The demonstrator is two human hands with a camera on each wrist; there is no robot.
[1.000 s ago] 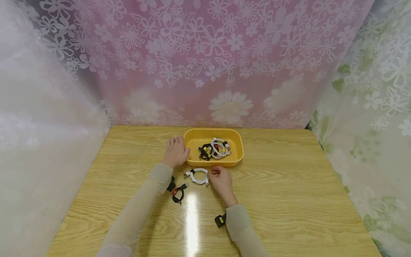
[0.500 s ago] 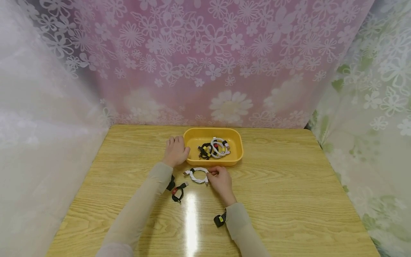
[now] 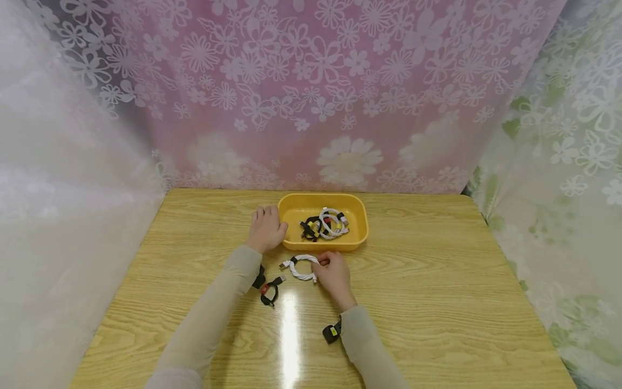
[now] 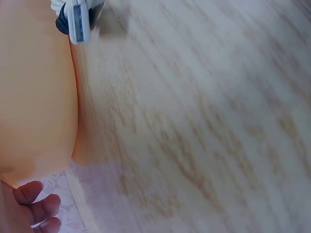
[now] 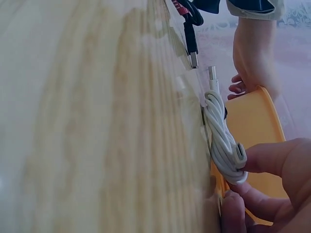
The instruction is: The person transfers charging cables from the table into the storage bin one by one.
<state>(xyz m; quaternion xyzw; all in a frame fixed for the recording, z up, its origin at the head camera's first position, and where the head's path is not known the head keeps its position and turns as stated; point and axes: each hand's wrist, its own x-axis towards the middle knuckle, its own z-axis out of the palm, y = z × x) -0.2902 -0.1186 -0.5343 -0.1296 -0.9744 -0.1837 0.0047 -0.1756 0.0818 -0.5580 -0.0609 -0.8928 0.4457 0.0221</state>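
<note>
A black cable (image 3: 264, 299) lies nearest you on the worktop (image 3: 427, 281); beyond it, your right hand (image 3: 336, 276) has its fingers pinching the coiled white cable (image 3: 303, 277), this side of the yellow bin (image 3: 323, 247). Looks like the pick-up; a secure lift seems called for. Your left hand (image 3: 265, 230) touches the bin; can't tell whether it grips.

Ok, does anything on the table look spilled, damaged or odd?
Nothing stands out: the yellow bin sits upright, the white cable in the right hand is coiled, and the black cable on the table shows no visible damage.
</note>
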